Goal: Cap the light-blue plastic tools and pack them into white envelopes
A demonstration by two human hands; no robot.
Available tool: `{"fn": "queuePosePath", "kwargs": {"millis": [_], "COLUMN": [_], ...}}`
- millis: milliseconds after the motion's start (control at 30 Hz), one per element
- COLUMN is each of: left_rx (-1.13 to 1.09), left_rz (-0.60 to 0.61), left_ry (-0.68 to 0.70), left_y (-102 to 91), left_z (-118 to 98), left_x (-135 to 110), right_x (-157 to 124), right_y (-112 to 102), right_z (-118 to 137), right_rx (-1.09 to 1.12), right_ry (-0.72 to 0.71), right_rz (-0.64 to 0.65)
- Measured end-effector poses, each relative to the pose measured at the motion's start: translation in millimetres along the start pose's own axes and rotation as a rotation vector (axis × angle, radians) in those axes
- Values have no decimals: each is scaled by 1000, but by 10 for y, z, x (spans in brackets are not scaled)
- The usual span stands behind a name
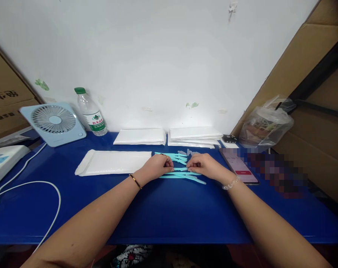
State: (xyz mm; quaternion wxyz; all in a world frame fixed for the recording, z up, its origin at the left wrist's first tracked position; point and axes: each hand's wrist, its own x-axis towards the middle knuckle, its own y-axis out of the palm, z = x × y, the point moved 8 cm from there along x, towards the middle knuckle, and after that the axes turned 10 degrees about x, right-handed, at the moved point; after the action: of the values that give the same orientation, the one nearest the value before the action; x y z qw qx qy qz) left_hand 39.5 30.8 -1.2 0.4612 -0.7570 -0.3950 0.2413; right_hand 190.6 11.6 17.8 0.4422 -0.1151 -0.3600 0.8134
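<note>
My left hand (159,166) is closed, its thumb and fingers pinching the left end of a thin teal stick (180,169). My right hand (204,166) pinches the same stick near its pale, translucent tip. Several similar teal sticks (182,176) lie just below it on the table, fanned out at their right ends. Another bunch of teal sticks (177,157) lies behind, with loose pale pieces (189,152) beside it. Close to my left hand, a white padded bag (115,162) lies flat. The fingers partly hide the held stick's ends.
Stacks of white padded bags (139,136) lie along the wall. A blue fan (54,123) and a water bottle (92,113) stand back left, with a white cable (58,193) nearby. On the right are a phone (238,165) and a bagged drink cup (265,124). The table (169,216) is blue.
</note>
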Motion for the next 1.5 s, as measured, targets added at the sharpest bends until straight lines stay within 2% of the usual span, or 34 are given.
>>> {"fn": "queuePosePath", "kwargs": {"millis": [133, 200, 367, 433, 600, 867, 1000, 1100, 1167, 1500], "left_rx": [26, 89, 296, 342, 389, 384, 348, 304, 283, 205], "left_rz": [35, -3, -273, -298, -263, -268, -277, -275, -271, -265], "left_ry": [30, 56, 88, 92, 58, 49, 36, 18, 15, 0], "left_y": [25, -18, -254, -266, -211, -205, -216, -216, -212, -225], "left_z": [-47, -66, -55, -36, 19, 61, 79, 104, 115, 120], "left_x": [-11, -17, -24, -13, 26, 66, 63, 64, 68, 67], "right_x": [11, -2, -125, -156, -109, -29, -42, -65, -67, -17], "right_y": [73, 4, -573, -671, -535, -383, -329, -269, -224, -149], "right_z": [51, 35, -229, -368, -541, -426, -382, -371, -362, -330], "right_rx": [4, 4, -191, -284, -320, -399, -165, 72, 156, 192], "right_ry": [-3, -8, 78, 142, 200, 191, 169, 186, 197, 174], "right_rz": [29, 6, -354, -383, -254, -207, -197, -143, -100, -97]}}
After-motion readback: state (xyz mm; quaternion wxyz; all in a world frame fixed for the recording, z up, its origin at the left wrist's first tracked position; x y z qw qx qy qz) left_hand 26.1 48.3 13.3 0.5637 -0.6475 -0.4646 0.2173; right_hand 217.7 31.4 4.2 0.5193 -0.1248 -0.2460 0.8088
